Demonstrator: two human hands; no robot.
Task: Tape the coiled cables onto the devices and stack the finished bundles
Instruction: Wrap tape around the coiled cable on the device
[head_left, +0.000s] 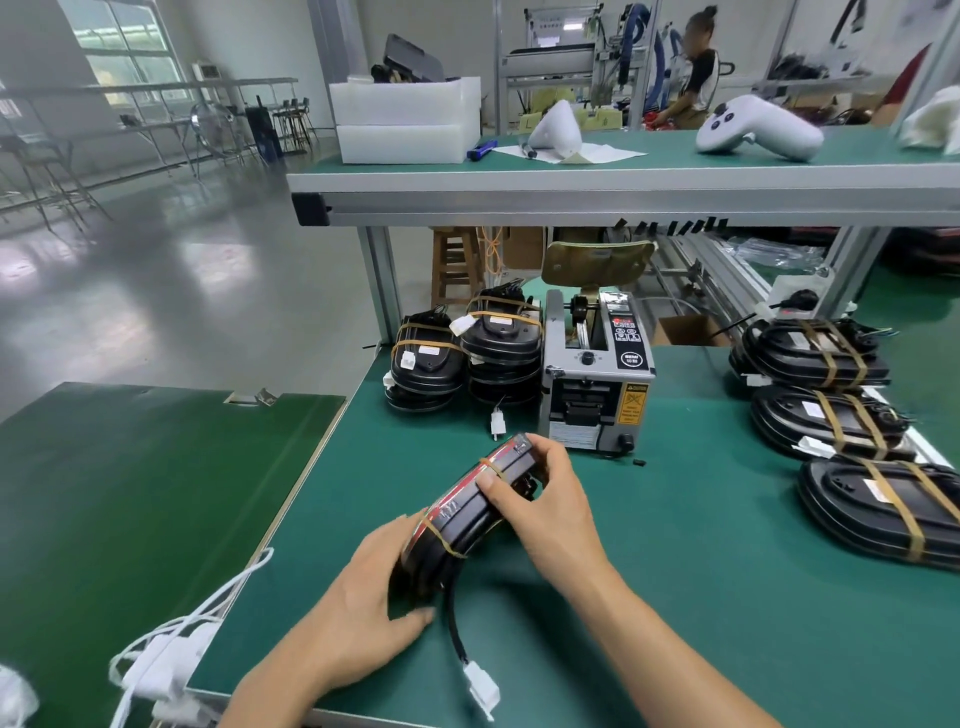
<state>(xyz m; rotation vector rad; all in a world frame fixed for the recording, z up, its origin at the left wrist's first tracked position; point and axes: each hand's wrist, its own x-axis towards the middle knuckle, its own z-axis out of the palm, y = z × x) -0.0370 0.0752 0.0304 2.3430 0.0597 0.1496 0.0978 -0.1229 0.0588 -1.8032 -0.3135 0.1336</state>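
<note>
I see my left hand (371, 587) low in the centre of the frame, forearm rising from the bottom edge, fingers wrapped round the near end of the black oval device with its coiled cable taped on in tan bands (462, 512). The bundle is tilted on edge, its lower end near the green bench mat (701, 597), its black lead with a white plug (480, 683) trailing toward the bottom edge. My right hand (540, 499) comes in from the lower right and grips the far end, thumb across the top edge, fingers curled behind.

At far left lies a dark green board (130, 493) with white cords (171, 649) at its lower corner. Above centre stand two stacks of finished black bundles (467, 353), just beside a grey tape dispenser (597, 384). At the right edge three more taped bundles (841, 431) lie in a row. A shelf (623, 179) runs across the upper frame, with white foam blocks (408, 119) and a white controller (758, 130) on it. A person (696, 73) stands behind it.
</note>
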